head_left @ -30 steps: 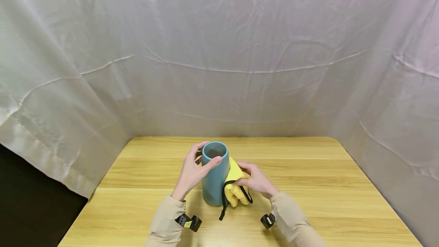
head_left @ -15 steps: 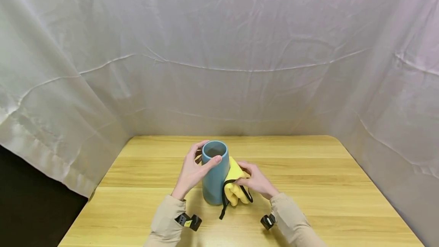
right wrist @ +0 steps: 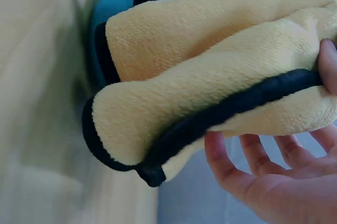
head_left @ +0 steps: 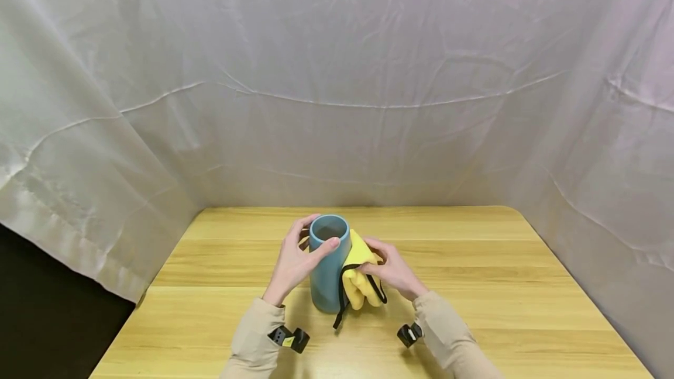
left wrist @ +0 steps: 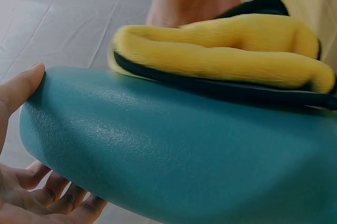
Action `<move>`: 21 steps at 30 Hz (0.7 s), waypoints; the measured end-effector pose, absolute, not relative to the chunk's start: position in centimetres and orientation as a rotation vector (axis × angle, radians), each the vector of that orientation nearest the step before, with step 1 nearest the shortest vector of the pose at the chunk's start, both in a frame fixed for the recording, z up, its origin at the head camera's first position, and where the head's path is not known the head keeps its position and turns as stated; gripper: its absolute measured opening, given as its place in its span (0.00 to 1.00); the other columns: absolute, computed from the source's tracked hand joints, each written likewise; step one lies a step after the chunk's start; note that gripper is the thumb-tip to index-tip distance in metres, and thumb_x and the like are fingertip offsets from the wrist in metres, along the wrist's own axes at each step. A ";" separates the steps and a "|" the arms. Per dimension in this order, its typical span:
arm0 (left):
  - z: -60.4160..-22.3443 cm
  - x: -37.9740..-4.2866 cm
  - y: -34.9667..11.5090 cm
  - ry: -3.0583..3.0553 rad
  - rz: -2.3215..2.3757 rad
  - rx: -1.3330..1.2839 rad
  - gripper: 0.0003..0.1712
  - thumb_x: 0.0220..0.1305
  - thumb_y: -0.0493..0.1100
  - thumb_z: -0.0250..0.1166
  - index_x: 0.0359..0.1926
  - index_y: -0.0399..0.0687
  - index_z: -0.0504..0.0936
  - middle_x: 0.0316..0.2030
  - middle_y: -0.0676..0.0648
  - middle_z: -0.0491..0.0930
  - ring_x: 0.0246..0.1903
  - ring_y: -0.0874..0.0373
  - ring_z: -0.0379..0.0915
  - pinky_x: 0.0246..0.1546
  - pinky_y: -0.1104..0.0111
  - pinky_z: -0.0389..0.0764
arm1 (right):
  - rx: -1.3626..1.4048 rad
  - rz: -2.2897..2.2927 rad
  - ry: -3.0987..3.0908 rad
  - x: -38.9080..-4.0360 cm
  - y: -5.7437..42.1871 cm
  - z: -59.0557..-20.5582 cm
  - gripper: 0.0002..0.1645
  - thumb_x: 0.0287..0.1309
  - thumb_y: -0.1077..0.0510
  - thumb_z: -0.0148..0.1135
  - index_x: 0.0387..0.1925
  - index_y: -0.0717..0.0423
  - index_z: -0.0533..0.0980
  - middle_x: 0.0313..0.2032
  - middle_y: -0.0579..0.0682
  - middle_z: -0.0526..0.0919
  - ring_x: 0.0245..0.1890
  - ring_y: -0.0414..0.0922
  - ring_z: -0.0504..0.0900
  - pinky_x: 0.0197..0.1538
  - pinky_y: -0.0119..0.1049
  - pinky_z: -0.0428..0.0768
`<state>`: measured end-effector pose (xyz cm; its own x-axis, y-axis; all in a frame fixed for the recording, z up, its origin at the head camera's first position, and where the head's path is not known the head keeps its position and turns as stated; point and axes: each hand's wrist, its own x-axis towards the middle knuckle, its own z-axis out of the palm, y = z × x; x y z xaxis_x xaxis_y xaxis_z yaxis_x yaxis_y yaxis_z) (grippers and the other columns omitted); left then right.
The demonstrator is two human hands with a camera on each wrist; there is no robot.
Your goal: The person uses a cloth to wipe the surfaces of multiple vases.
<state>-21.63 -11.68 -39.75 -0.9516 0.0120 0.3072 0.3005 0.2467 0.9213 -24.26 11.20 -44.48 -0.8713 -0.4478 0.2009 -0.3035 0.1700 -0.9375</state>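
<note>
A tall blue vase stands upright on the table, its round mouth facing up. My left hand grips it near the top, thumb on the near side and fingers round the far left side. In the left wrist view the vase fills the lower part, with the thumb at its rim. My right hand holds a folded yellow cloth with black edging against the vase's right side. In the right wrist view the cloth hangs in soft folds, fingers beneath it and thumb on top.
The wooden table spreads out around the vase. A pale grey curtain hangs behind and along both sides. Dark space shows at the lower left beyond the table edge. Small black cameras are strapped to both wrists.
My right hand has shifted slightly up and left, carrying the cloth a little higher along the vase. The left hand keeps its grip, and the vase stays in place.
</note>
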 end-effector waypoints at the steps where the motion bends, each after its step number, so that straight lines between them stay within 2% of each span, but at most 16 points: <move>1: -39.8 -21.7 -11.7 -2.282 -1.769 -0.293 0.35 0.56 0.48 0.76 0.64 0.51 0.75 0.57 0.45 0.78 0.54 0.50 0.73 0.61 0.51 0.76 | -0.751 -1.814 2.298 -24.3 11.1 -44.1 0.36 0.58 0.64 0.67 0.69 0.57 0.71 0.63 0.62 0.77 0.54 0.44 0.78 0.54 0.35 0.82; 5: -39.9 -21.7 -11.7 -2.279 -1.773 -0.301 0.34 0.57 0.47 0.76 0.64 0.51 0.75 0.56 0.44 0.78 0.54 0.50 0.74 0.61 0.52 0.77 | -0.814 -1.869 2.270 -24.3 10.6 -42.6 0.35 0.61 0.64 0.66 0.69 0.56 0.70 0.64 0.62 0.75 0.55 0.44 0.76 0.55 0.38 0.82; 11: -39.9 -21.7 -11.7 -2.278 -1.772 -0.306 0.34 0.57 0.47 0.76 0.64 0.52 0.75 0.56 0.45 0.79 0.53 0.50 0.74 0.60 0.52 0.77 | -0.898 -1.927 2.275 -24.4 10.1 -40.6 0.35 0.61 0.66 0.65 0.70 0.59 0.69 0.65 0.63 0.72 0.55 0.41 0.75 0.53 0.35 0.83; 14: -39.8 -21.6 -11.7 -2.282 -1.765 -0.306 0.34 0.57 0.48 0.76 0.64 0.52 0.75 0.56 0.45 0.79 0.53 0.51 0.73 0.60 0.52 0.77 | -0.909 -1.936 2.264 -24.4 10.1 -40.3 0.35 0.61 0.67 0.65 0.70 0.61 0.68 0.64 0.65 0.71 0.52 0.39 0.75 0.50 0.33 0.84; 21: -39.7 -21.5 -11.7 -2.278 -1.780 -0.295 0.34 0.56 0.48 0.77 0.63 0.52 0.75 0.56 0.46 0.78 0.53 0.52 0.73 0.60 0.53 0.77 | -0.891 -1.900 2.285 -24.4 10.2 -40.2 0.35 0.61 0.66 0.65 0.70 0.59 0.69 0.64 0.64 0.72 0.52 0.38 0.75 0.50 0.33 0.84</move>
<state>-21.53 -11.65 -39.68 -0.9520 0.0136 0.3057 0.3000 0.2397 0.9233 -24.42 10.22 -40.22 -0.8342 -0.4471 0.3228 -0.3990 0.0852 -0.9130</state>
